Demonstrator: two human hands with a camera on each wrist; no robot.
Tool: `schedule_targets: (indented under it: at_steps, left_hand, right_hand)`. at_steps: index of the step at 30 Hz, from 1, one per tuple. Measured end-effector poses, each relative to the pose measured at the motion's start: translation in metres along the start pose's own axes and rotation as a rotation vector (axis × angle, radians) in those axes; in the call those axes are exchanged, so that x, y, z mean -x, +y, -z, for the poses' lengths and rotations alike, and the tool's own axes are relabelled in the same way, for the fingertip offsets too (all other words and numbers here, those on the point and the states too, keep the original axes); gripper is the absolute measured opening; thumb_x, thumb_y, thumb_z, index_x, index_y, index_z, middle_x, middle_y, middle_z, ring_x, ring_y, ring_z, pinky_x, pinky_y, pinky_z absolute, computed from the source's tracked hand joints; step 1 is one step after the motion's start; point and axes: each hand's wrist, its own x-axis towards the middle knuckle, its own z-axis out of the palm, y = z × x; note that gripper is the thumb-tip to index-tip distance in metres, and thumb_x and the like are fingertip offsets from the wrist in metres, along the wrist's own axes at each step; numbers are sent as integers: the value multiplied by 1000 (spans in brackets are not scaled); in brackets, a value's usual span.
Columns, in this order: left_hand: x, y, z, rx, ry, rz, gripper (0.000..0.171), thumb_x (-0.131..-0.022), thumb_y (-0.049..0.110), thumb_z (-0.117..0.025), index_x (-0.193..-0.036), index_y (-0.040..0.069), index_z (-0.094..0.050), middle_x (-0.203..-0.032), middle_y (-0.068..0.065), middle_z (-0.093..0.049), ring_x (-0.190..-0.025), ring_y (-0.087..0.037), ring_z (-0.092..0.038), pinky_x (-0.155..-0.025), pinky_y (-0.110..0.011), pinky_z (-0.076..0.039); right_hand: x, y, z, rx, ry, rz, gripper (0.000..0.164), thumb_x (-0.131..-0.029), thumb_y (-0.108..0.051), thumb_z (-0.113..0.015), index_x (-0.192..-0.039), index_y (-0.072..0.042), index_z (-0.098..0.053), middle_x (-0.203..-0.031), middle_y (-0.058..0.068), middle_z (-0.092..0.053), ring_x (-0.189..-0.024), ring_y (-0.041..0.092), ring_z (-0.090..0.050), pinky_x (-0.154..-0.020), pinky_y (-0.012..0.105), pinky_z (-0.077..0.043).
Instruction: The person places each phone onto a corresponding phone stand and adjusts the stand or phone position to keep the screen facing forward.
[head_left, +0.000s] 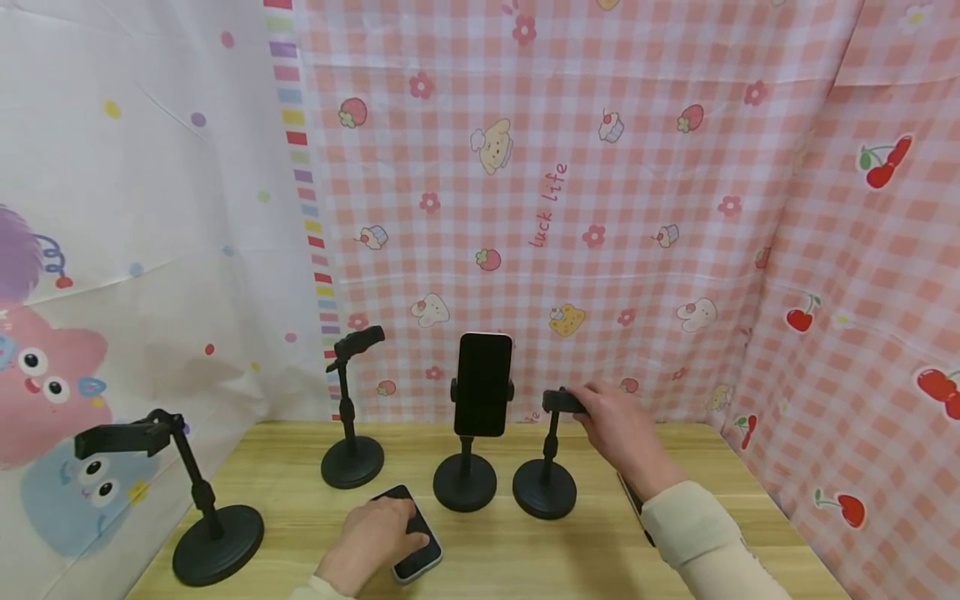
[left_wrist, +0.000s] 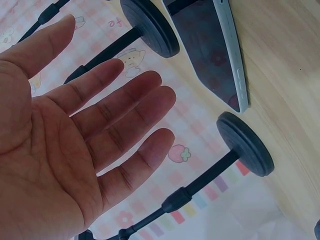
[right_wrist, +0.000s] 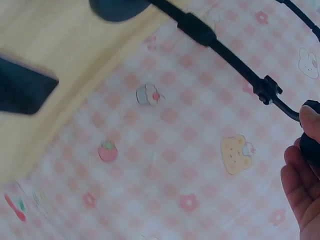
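The right hand (head_left: pixel 622 433) pinches the clamp (head_left: pixel 561 402), probably stiff, toward the desk's (head_left: pixel 525 562) back edge; the relaxed left hand (head_left: pixel 369 533) is above the phone (head_left: pixel 420 563), perhaps slippery: hold its sides.

From my left hand (head_left: pixel 371 533), the left stand (head_left: pixel 202 495) blocks nine o'clock, the back stand (head_left: pixel 347 412) eleven, the middle stand (head_left: pixel 465 485) two; I could pass at ten. My right hand (head_left: pixel 618 429) has room at four o'clock.

A pale yellow wood-grained surface (head_left: pixel 495 562) lies before a pink-and-white gingham cloth (head_left: pixel 645 183) printed with strawberries (head_left: pixel 489 259), cupcakes (head_left: pixel 612 129) and the words "luck life" (head_left: pixel 549 204). To its left hangs a white cloth (head_left: pixel 202 208) dotted in colours, bearing cartoon figures (head_left: pixel 71 350); to its right, a pink-checked cloth (head_left: pixel 885 325) with red cherries (head_left: pixel 888 165).
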Motion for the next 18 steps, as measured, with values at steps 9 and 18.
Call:
schedule_targets:
  at_steps: [9,18]
  left_hand:
    - [1,-2,-1,9,1,-6,41,-86,38,-77,-111,6,-70,-105,-8,-69,-99,-29,-64,-84,-52,-52]
    - [2,-5,-2,8,10,-18,40,-86,38,-77,-109,6,-70,-104,-8,-69,-99,-30,-64,-83,-52,-52]
  right_hand:
    - [-12,-5,10,156,-92,101,30,-79,-10,-85,-105,-9,-70,-91,9,-64,-73,23,-65,-61,35,-55]
    - [-17,-3,12,156,-170,83,32,-80,-13,-84,-109,-9,-70,-90,9,-64,-76,26,-67,-63,37,-56]
